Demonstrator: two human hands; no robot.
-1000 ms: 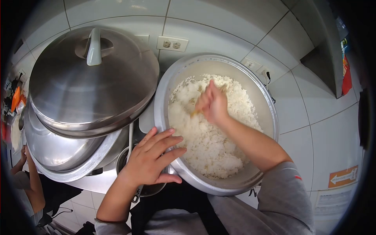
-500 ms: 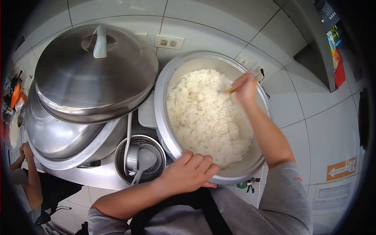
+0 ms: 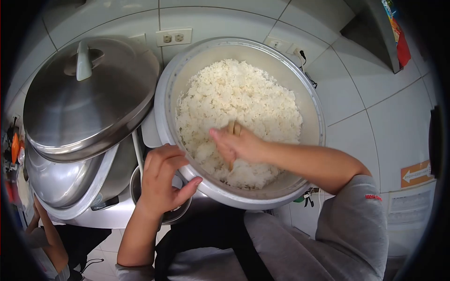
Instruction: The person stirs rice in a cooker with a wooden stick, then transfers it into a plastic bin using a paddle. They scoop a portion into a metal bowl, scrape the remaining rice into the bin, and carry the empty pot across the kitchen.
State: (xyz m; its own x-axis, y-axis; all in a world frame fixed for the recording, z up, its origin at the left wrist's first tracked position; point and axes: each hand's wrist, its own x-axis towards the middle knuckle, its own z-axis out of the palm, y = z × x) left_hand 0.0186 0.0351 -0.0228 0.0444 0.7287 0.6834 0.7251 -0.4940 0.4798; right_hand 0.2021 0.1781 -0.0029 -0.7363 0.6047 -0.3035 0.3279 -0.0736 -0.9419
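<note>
Cooked white rice [image 3: 243,89] fills much of a large round metal pot [image 3: 161,100]. My right hand [image 3: 239,143] is closed around a slim wooden paddle [image 3: 231,165], held upright over the near part of the rice. The paddle's lower end is buried, so its full shape is hidden. My left hand [image 3: 164,175] is at the pot's near-left rim, thumb spread wide from the bent fingers. Its fingertips and thumb meet the outer edge, without a clear wrap around it.
Left of the pot, a big steel lid [image 3: 93,110] rests on another lidded metal vessel [image 3: 65,175]. A small steel container [image 3: 136,182] stands partly behind my left hand. Wall outlets [image 3: 174,37] lie behind. Another person's arm [image 3: 51,236] shows at lower left.
My right hand has moved from the far-right rim down to the near part of the rice. My left hand has shifted left along the rim, its fingers spreading. The view has shifted.
</note>
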